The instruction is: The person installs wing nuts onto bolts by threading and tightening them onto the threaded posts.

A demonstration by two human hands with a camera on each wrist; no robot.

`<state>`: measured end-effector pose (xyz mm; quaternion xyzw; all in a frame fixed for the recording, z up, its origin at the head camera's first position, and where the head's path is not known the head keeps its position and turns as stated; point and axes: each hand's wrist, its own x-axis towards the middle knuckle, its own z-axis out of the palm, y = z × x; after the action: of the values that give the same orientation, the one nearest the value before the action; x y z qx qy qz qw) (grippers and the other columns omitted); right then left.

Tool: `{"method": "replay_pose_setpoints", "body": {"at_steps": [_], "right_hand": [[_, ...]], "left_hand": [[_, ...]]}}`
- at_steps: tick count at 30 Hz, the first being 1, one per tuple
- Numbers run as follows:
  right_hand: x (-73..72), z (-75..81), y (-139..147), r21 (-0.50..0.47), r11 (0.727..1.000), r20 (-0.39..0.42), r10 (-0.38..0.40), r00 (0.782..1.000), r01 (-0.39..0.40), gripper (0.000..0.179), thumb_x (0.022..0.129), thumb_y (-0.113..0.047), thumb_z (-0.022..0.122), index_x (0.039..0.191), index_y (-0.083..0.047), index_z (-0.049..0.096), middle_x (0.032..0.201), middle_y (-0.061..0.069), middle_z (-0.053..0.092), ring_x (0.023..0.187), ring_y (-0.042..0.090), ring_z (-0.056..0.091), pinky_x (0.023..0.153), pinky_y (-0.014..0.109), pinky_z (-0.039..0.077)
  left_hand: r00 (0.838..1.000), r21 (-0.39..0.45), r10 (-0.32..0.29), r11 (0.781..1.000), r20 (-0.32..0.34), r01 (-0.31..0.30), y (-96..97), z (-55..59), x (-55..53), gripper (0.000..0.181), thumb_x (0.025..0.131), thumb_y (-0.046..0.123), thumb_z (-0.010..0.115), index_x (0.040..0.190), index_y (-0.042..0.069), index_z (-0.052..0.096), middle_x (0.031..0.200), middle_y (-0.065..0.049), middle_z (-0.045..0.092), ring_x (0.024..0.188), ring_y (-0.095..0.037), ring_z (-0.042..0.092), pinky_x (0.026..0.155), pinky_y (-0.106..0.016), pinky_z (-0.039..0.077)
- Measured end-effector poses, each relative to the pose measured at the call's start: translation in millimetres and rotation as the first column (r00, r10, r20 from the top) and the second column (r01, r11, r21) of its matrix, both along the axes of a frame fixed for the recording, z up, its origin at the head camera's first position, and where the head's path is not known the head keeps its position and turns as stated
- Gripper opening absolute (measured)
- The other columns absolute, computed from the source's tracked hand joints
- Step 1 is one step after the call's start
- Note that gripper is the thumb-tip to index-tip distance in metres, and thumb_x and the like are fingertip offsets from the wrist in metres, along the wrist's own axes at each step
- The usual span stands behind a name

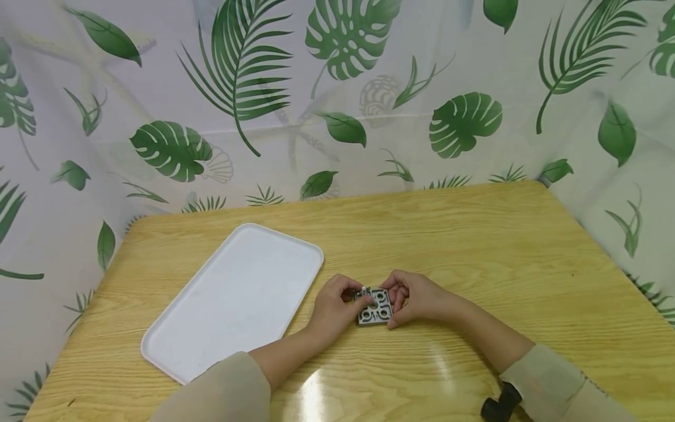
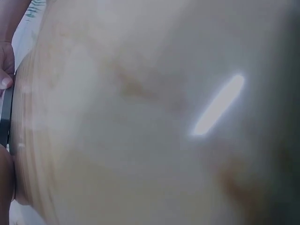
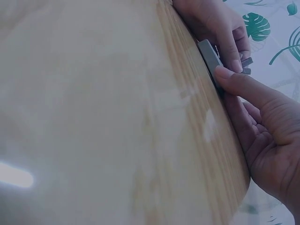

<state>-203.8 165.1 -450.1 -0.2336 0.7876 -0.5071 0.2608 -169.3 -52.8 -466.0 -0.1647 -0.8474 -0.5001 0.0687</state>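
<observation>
Between both hands in the head view is a small grey square block (image 1: 375,317), low on the tabletop, its upper face marked with round recesses and curved grooves. My left hand (image 1: 333,305) holds it from the left, the thumb lying across the top. From the right, my right hand (image 1: 419,298) pinches the edge, with its thumb at the near corner. Small grey pieces (image 3: 247,62) stick up by the left fingers in the right wrist view. The left wrist view catches only the dark side of the block (image 2: 6,110) at its left border.
A white rectangular tray (image 1: 232,293) lies at an angle on the wooden table (image 1: 474,234), left of the hands. By the right sleeve is a black object (image 1: 501,404). A leaf-printed cloth (image 1: 295,76) hangs behind and around the table.
</observation>
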Motion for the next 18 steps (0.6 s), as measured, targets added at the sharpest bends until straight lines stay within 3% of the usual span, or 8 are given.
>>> {"method": "replay_pose_setpoints", "body": {"at_steps": [6, 8, 10, 12, 15, 18], "right_hand": [[-0.2, 0.4, 1.2, -0.007, 1.0, 0.003, 0.007, 1.0, -0.007, 0.062, 0.065, -0.007, 0.085, 0.113, 0.008, 0.049, 0.084, 0.009, 0.059, 0.069, 0.013, 0.06, 0.063, 0.022, 0.051], [-0.7, 1.0, 0.5, 0.001, 1.0, 0.006, 0.003, 1.0, -0.003, 0.062, 0.065, -0.007, 0.086, 0.112, 0.008, 0.049, 0.084, 0.009, 0.059, 0.069, 0.013, 0.06, 0.063, 0.022, 0.051], [-1.3, 1.0, 0.3, 0.007, 1.0, 0.008, 0.002, 1.0, -0.002, 0.062, 0.065, -0.007, 0.086, 0.113, 0.007, 0.049, 0.084, 0.009, 0.059, 0.069, 0.013, 0.06, 0.063, 0.022, 0.051], [-1.9, 1.2, -0.1, 0.014, 1.0, 0.012, -0.001, 1.0, 0.001, 0.062, 0.064, -0.007, 0.086, 0.113, 0.006, 0.049, 0.084, 0.009, 0.059, 0.07, 0.014, 0.061, 0.064, 0.022, 0.051], [-2.2, 1.0, -0.3, 0.016, 1.0, 0.009, 0.006, 1.0, -0.006, 0.063, 0.065, -0.008, 0.086, 0.113, 0.006, 0.049, 0.084, 0.008, 0.06, 0.07, 0.014, 0.061, 0.064, 0.022, 0.051], [-2.0, 0.9, -0.6, 0.019, 1.0, 0.012, 0.009, 1.0, -0.01, 0.063, 0.065, -0.009, 0.087, 0.113, 0.006, 0.049, 0.083, 0.008, 0.06, 0.07, 0.014, 0.061, 0.064, 0.022, 0.051]], "left_hand": [[0.99, 0.03, -0.084, 0.996, 0.117, 0.081, -6.2, 2.1, -6.8, 0.018, 0.081, 0.022, 0.076, 0.09, 0.009, 0.067, 0.089, 0.0, 0.062, 0.08, -0.009, 0.055, 0.071, -0.02, 0.048], [0.975, 0.023, -0.145, 0.989, 0.168, 0.143, -10.7, 5.1, -14.0, 0.017, 0.081, 0.022, 0.076, 0.09, 0.01, 0.068, 0.09, 0.0, 0.063, 0.081, -0.007, 0.055, 0.072, -0.021, 0.048], [0.944, 0.024, -0.231, 0.973, 0.237, 0.232, -15.4, 10.5, -24.2, 0.016, 0.081, 0.02, 0.076, 0.092, 0.01, 0.069, 0.092, 0.0, 0.064, 0.083, -0.007, 0.055, 0.075, -0.021, 0.047], [0.888, 0.03, -0.326, 0.942, 0.323, 0.335, -19.4, 15.8, -36.9, 0.014, 0.082, 0.017, 0.074, 0.093, 0.01, 0.07, 0.094, 0.001, 0.064, 0.085, -0.006, 0.055, 0.077, -0.021, 0.046], [0.762, 0.071, -0.464, 0.87, 0.452, 0.488, -23.1, 24.2, -55.2, 0.015, 0.083, 0.011, 0.072, 0.097, 0.006, 0.07, 0.1, 0.0, 0.063, 0.09, -0.007, 0.055, 0.08, -0.022, 0.046], [0.639, 0.088, -0.565, 0.781, 0.522, 0.618, -24.0, 29.0, -71.3, 0.016, 0.085, 0.008, 0.07, 0.1, 0.003, 0.069, 0.104, -0.001, 0.062, 0.092, -0.008, 0.055, 0.082, -0.022, 0.047]]}}
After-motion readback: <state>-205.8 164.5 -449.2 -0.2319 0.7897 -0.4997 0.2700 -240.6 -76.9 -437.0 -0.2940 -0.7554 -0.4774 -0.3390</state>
